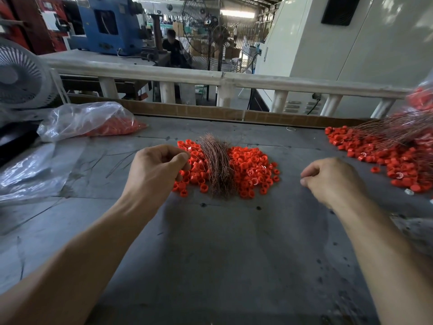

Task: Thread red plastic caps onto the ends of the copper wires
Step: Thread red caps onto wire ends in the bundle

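Note:
A pile of red plastic caps (253, 167) lies mid-table, with a bundle of loose copper wires (219, 165) across its middle. My left hand (157, 167) hovers over the pile's left edge, thumb and forefinger pinched together on a red cap there. My right hand (332, 179) hangs above bare table to the right of the pile, fingers loosely curled, with nothing visible in it. At the far right lies a second heap of capped wires (393, 146), copper strands fanning up to the right.
A clear plastic bag of red caps (93, 123) lies at the back left, with more crumpled plastic (30, 174) in front of it. A cardboard strip (210, 112) and a white railing (222, 78) border the table's far edge. A fan (21, 78) stands far left.

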The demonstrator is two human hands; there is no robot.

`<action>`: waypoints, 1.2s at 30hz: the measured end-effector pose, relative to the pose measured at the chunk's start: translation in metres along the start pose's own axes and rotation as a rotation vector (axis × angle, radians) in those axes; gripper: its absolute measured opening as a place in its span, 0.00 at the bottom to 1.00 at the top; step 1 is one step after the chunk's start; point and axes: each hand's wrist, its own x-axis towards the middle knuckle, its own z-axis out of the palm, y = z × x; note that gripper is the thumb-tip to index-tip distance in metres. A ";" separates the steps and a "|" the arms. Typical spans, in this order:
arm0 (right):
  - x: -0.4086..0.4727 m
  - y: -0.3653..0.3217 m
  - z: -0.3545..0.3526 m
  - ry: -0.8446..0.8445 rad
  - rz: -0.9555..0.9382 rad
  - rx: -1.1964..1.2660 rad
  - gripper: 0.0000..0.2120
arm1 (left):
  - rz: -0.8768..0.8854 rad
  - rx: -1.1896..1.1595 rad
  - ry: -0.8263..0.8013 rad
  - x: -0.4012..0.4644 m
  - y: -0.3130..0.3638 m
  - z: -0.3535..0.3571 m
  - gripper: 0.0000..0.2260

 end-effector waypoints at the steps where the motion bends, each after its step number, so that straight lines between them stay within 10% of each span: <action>1: -0.001 -0.001 -0.001 0.015 -0.019 0.015 0.07 | 0.007 0.020 -0.001 0.000 0.000 0.000 0.07; 15: -0.047 -0.067 0.034 0.016 -0.773 0.405 0.10 | 0.287 0.339 -0.152 -0.016 0.003 0.014 0.05; 24: -0.051 -0.073 0.032 0.100 -0.804 0.587 0.02 | 0.578 0.534 -0.340 -0.020 0.005 0.019 0.10; 36: -0.051 -0.069 -0.013 -0.024 -0.282 1.648 0.06 | 0.493 0.540 -0.320 -0.013 0.002 0.018 0.06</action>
